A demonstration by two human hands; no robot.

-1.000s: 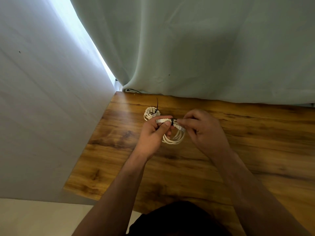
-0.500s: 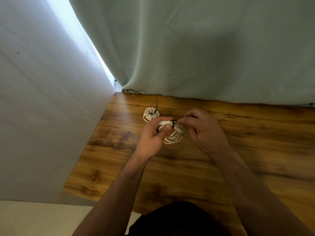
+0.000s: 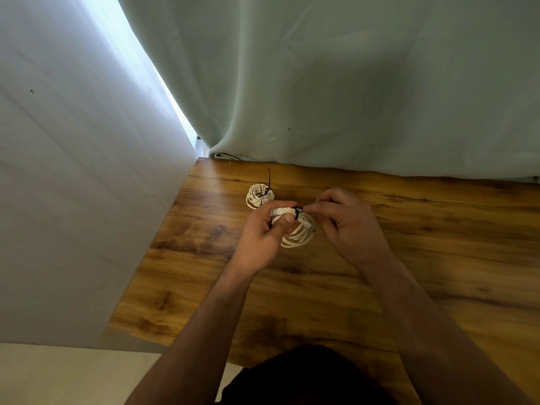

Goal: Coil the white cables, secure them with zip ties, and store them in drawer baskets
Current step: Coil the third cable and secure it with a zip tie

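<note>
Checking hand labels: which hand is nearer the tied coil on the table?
Left. The left hand is right beside the tied coil, just nearside; the right hand lies farther right.

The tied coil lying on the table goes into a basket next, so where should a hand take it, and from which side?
I would pinch the coil at its black zip tie, where the loops are bunched, coming from above on the near side; the tie's tail points away toward the curtain.
</note>
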